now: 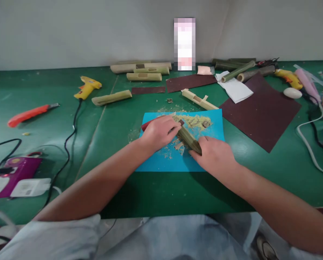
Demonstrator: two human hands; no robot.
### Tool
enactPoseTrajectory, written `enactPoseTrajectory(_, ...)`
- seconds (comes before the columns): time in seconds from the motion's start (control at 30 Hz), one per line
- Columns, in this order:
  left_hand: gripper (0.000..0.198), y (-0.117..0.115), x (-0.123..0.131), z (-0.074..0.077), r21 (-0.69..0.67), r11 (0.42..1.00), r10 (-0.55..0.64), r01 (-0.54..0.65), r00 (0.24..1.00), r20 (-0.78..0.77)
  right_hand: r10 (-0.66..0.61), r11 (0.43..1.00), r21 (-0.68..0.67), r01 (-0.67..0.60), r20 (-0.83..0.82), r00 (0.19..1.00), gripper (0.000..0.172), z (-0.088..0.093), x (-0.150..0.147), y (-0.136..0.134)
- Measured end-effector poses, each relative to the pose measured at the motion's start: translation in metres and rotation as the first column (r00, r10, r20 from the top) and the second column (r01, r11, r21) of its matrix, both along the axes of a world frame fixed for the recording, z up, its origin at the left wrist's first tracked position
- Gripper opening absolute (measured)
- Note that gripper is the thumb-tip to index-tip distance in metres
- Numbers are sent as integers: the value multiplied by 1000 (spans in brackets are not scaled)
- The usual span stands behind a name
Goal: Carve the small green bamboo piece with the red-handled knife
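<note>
Forearms (107, 175) angled inward, left hand (161, 130) curled, right hand (218, 153) gripping

Near the blue sheet (156, 166), above and back from its closest edge, the head camera faces forward and down.

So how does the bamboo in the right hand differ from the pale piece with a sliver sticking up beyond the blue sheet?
Colour: the held bamboo is darker and greener; the pale bamboo is yellowish.
Support: the right hand grips the held bamboo over the blue sheet; the pale bamboo lies on the green table, no hand on it.
Shared: both slant from upper left to lower right in view.
</note>
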State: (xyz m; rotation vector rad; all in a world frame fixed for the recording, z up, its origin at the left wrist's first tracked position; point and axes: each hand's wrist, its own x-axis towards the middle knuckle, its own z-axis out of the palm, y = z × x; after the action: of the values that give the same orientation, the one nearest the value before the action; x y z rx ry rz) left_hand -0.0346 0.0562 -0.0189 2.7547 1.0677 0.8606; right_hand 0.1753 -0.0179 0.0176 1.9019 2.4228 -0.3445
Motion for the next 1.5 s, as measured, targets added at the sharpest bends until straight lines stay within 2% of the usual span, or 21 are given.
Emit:
enactPoseTrajectory(0.07, 20, 5, -5, 0, -42, 998, 50, -48, 998, 43, 0, 1000, 8, 0, -5, 1000, 27, 0, 0, 1)
enactPoseTrajectory(0.27, 25, 1, -11, 5, -132, 991, -8, 17, 998, 70, -1, 1000, 16, 1, -17, 1000, 26, -2, 0, 2)
enactPoseTrajectory(0.33, 23, -1, -9, 7, -191, 982, 47, -17, 987, 151, 5, 1000, 18, -5, -20, 1000, 25, -2, 0, 2)
enactPoseTrajectory(0.37, 22, -1, -8, 9, -257, 965, 115, -59, 971, 208, 6, 1000, 17, -6, -21, 1000, 25, -2, 0, 2)
enactPoseTrajectory(0.43, 19, 0, -6, 12, -458, 878, 310, -137, 893, 326, 9, 1000, 10, -8, -25, 1000, 24, -2, 1, 2)
enactPoseTrajectory(0.5, 18, 4, -5, 14, -648, 752, 485, -124, 769, 416, 15, 1000, 9, -15, -27, 1000, 24, -1, 1, 2)
enactPoseTrajectory(0.57, 20, 9, -6, 14, -740, 672, 568, -45, 673, 474, 23, 1000, 15, -22, -25, 999, 24, -1, 1, 2)
enactPoseTrajectory(0.63, 20, 12, -7, 13, -759, 651, 585, -7, 642, 496, 28, 999, 21, -27, -24, 999, 24, -2, 2, 2)
enactPoseTrajectory(0.7, 20, 12, -8, 12, -736, 675, 572, -46, 662, 484, 30, 999, 24, -30, -23, 999, 23, -2, 2, 1)
enactPoseTrajectory(0.73, 19, 11, -8, 13, -704, 705, 554, -87, 687, 470, 30, 999, 24, -29, -24, 999, 23, -3, 2, 1)
enactPoseTrajectory(0.83, 15, 4, -7, 15, -512, 835, 445, -203, 796, 410, 22, 999, 26, -21, -25, 999, 24, -3, 2, 2)
enactPoseTrajectory(0.93, 15, -1, -6, 18, -285, 943, 256, -172, 922, 291, 20, 999, 36, -18, -34, 999, 23, -4, 2, 2)
enactPoseTrajectory(1.0, 16, -3, -6, 18, -167, 981, 137, -103, 969, 207, 18, 999, 41, -17, -38, 999, 24, -3, 2, 1)
enactPoseTrajectory(1.1, 13, -1, -7, 17, -77, 997, 7, 4, 991, 137, 13, 999, 31, -12, -37, 999, 24, -3, 2, 1)
enactPoseTrajectory(1.23, 9, 3, -9, 14, -169, 978, -101, 124, 985, 136, 7, 1000, 14, -6, -47, 999, 24, -1, 1, 2)
enactPoseTrajectory(1.33, 10, 4, -10, 13, -238, 960, -114, 145, 984, 137, 3, 1000, 6, -3, -56, 998, 24, -1, 2, 2)
enactPoseTrajectory(1.5, 13, 5, -12, 14, -252, 959, -105, 128, 989, 101, 6, 1000, -12, -7, -65, 998, 25, 0, 3, 3)
